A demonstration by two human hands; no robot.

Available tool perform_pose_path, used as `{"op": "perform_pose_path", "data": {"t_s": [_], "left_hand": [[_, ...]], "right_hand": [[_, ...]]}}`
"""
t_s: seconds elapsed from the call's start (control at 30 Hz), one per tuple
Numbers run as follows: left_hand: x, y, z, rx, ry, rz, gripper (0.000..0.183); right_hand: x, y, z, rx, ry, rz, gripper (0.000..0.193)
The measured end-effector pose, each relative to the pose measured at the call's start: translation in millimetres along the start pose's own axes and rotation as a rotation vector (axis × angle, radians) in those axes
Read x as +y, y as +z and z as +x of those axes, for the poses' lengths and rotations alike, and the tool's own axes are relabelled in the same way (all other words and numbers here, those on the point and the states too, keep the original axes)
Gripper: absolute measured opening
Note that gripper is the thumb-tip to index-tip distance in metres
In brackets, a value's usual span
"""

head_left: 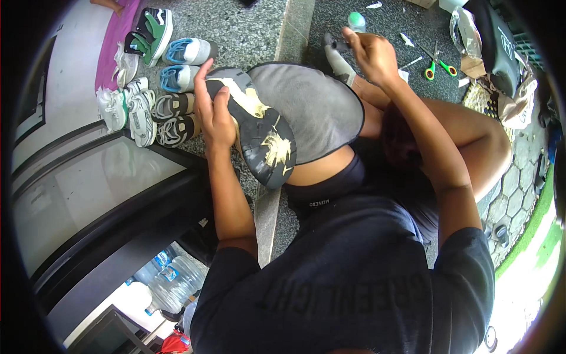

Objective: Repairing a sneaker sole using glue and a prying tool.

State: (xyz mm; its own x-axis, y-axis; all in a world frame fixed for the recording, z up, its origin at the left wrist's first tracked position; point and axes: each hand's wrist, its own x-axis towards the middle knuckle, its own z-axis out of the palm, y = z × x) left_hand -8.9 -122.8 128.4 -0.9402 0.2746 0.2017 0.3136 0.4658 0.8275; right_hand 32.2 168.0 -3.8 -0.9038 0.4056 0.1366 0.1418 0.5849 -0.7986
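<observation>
Glue-smeared sole on the lap
Left hand [213,112] grips the upturned shoe [259,133]; right hand [372,56] pinches a half-hidden grey applicator [339,59].

One head-worn fisheye camera looks steeply down from close above the person's torso and lap. It faces the stone floor [247,23] ahead, and edges curve toward the rim.

The left hand [213,112] grips a dark shoe [259,133] turned sole-up on a grey cloth [321,109] over the person's knee; the sole is smeared with pale yellowish glue. The right hand [372,54] is raised past the cloth, fingers [352,39] closed around a small grey tool [337,56] (its exact kind is unclear). Green-handled scissors [439,66] lie on the stone floor [247,26], and pairs of sneakers [156,88] sit at upper left.
</observation>
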Motion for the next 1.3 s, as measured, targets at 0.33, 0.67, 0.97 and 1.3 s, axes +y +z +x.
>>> {"op": "perform_pose_path", "data": {"t_s": [0.33,0.67,0.97,1.3], "left_hand": [[-4,10,7,0.000,0.129,0.086,0.053],[-15,2,2,-0.011,0.162,0.174,0.054],[-16,3,2,0.029,0.175,0.098,0.053],[-13,1,0,0.027,0.197,0.138,0.053]], "right_hand": [[91,21,-8,-0.065,-0.187,-0.325,0.031],[-66,35,-86,-0.281,-0.824,0.057,0.055],[-48,19,-89,-0.255,-0.843,0.020,0.054],[-25,10,-95,-0.036,-0.796,-0.091,0.029]]}}
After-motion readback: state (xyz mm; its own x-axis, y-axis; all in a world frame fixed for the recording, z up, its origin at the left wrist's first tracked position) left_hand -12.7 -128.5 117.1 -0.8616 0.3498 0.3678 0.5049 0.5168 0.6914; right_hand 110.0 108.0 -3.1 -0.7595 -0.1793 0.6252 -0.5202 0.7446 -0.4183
